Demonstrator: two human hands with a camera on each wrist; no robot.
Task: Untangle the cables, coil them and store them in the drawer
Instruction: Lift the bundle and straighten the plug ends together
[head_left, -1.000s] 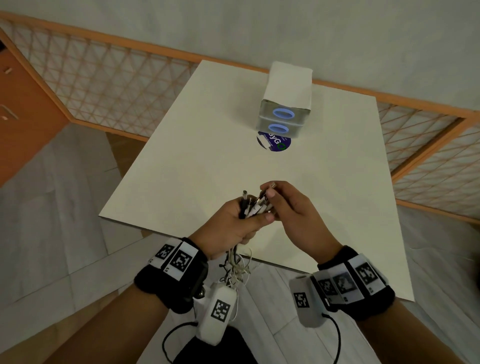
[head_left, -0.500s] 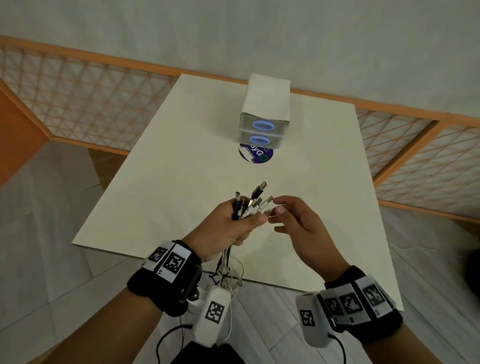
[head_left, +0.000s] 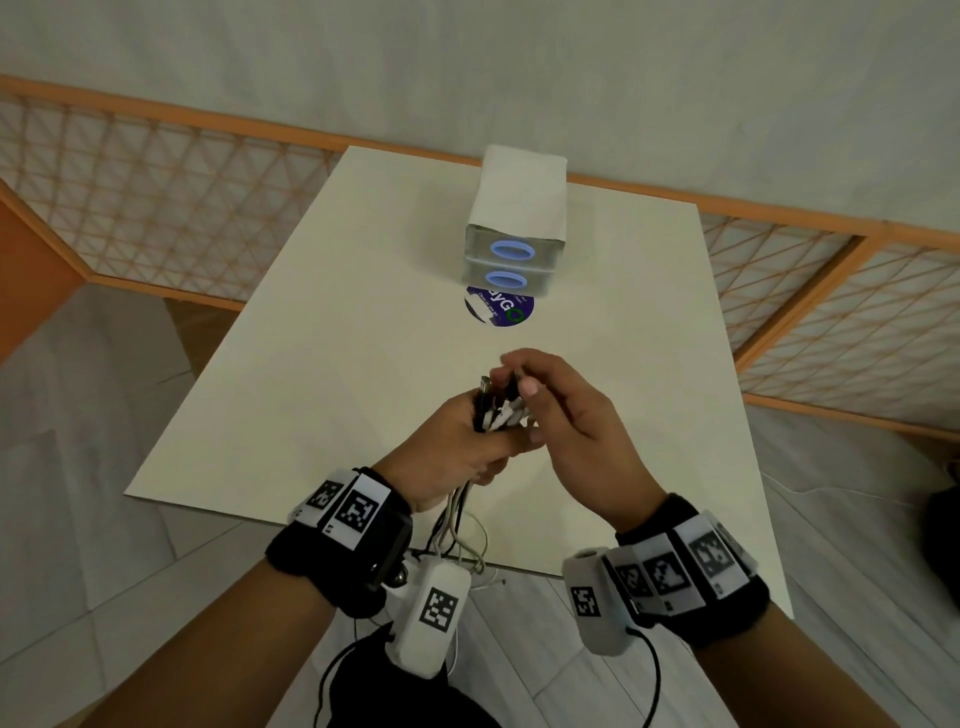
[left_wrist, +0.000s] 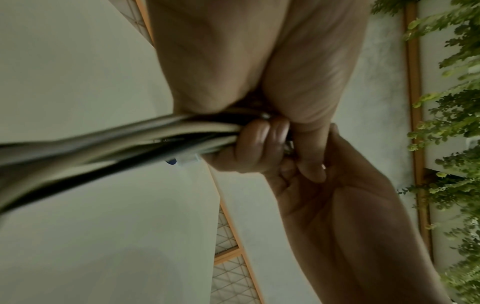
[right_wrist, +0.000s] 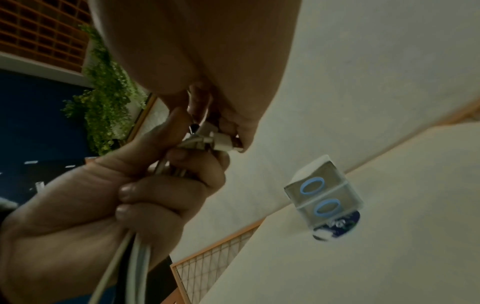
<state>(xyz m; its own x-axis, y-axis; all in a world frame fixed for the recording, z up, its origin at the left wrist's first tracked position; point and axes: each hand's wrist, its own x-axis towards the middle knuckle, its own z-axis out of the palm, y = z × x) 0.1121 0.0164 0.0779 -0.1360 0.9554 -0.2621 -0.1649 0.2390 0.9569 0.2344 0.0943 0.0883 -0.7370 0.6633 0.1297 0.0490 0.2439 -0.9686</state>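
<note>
My left hand (head_left: 457, 441) grips a bundle of black and white cables (head_left: 496, 408) in its fist above the near part of the white table (head_left: 337, 364). Their plug ends stick up out of the fist and the cords hang below my wrist (head_left: 457, 530). My right hand (head_left: 524, 384) pinches the plug ends at the top of the bundle. The right wrist view shows white plugs (right_wrist: 221, 142) between both hands. In the left wrist view the cords (left_wrist: 130, 135) run out of the fist. A small two-drawer box (head_left: 514, 234) with blue ring handles stands shut at the table's far side.
A round blue sticker (head_left: 501, 309) lies on the table just in front of the drawer box. A low wooden lattice fence (head_left: 156, 197) runs behind the table on both sides. Grey tiled floor (head_left: 78, 415) lies to the left.
My right hand, open beside the plugs half a second ago, has closed in on the plug ends again. The head view has shifted slightly; the left hand keeps its grip.
</note>
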